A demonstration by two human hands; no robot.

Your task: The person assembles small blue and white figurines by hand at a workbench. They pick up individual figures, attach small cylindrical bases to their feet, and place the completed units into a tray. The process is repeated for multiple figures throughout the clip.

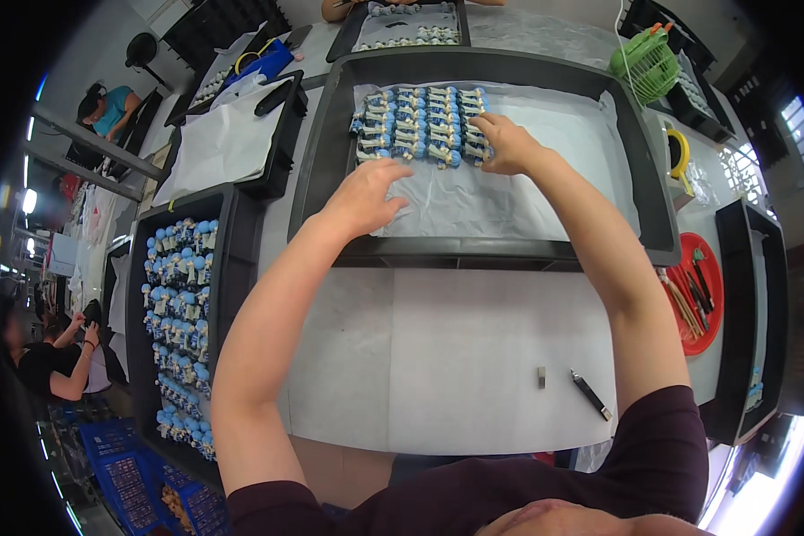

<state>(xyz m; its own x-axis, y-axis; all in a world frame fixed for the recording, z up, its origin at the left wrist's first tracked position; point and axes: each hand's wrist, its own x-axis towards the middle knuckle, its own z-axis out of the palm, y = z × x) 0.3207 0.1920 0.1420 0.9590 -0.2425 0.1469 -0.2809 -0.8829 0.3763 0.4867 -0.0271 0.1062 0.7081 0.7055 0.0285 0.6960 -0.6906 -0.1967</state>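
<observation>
Small blue-and-white figurines point(424, 121) lie in several tight columns on a white liner sheet point(447, 201) inside a large dark grey tray point(500, 248). My left hand point(366, 198) hovers over the tray's near left part, thumb and fingers apart, with fingertips by the lower left figurines. At the right edge of the group is my right hand point(507, 145). Its fingers are spread and reach the rightmost column; whether they press on a figurine is hard to make out. Neither hand visibly holds anything.
Left stands a dark tray point(228, 259) of blue-haired figurines point(183, 313). A black-handled craft knife point(590, 393) and a small metal block point(541, 378) lie on the table. Right are a red tool bowl point(715, 295), yellow tape point(679, 154) and a green basket point(645, 67). Other people work nearby.
</observation>
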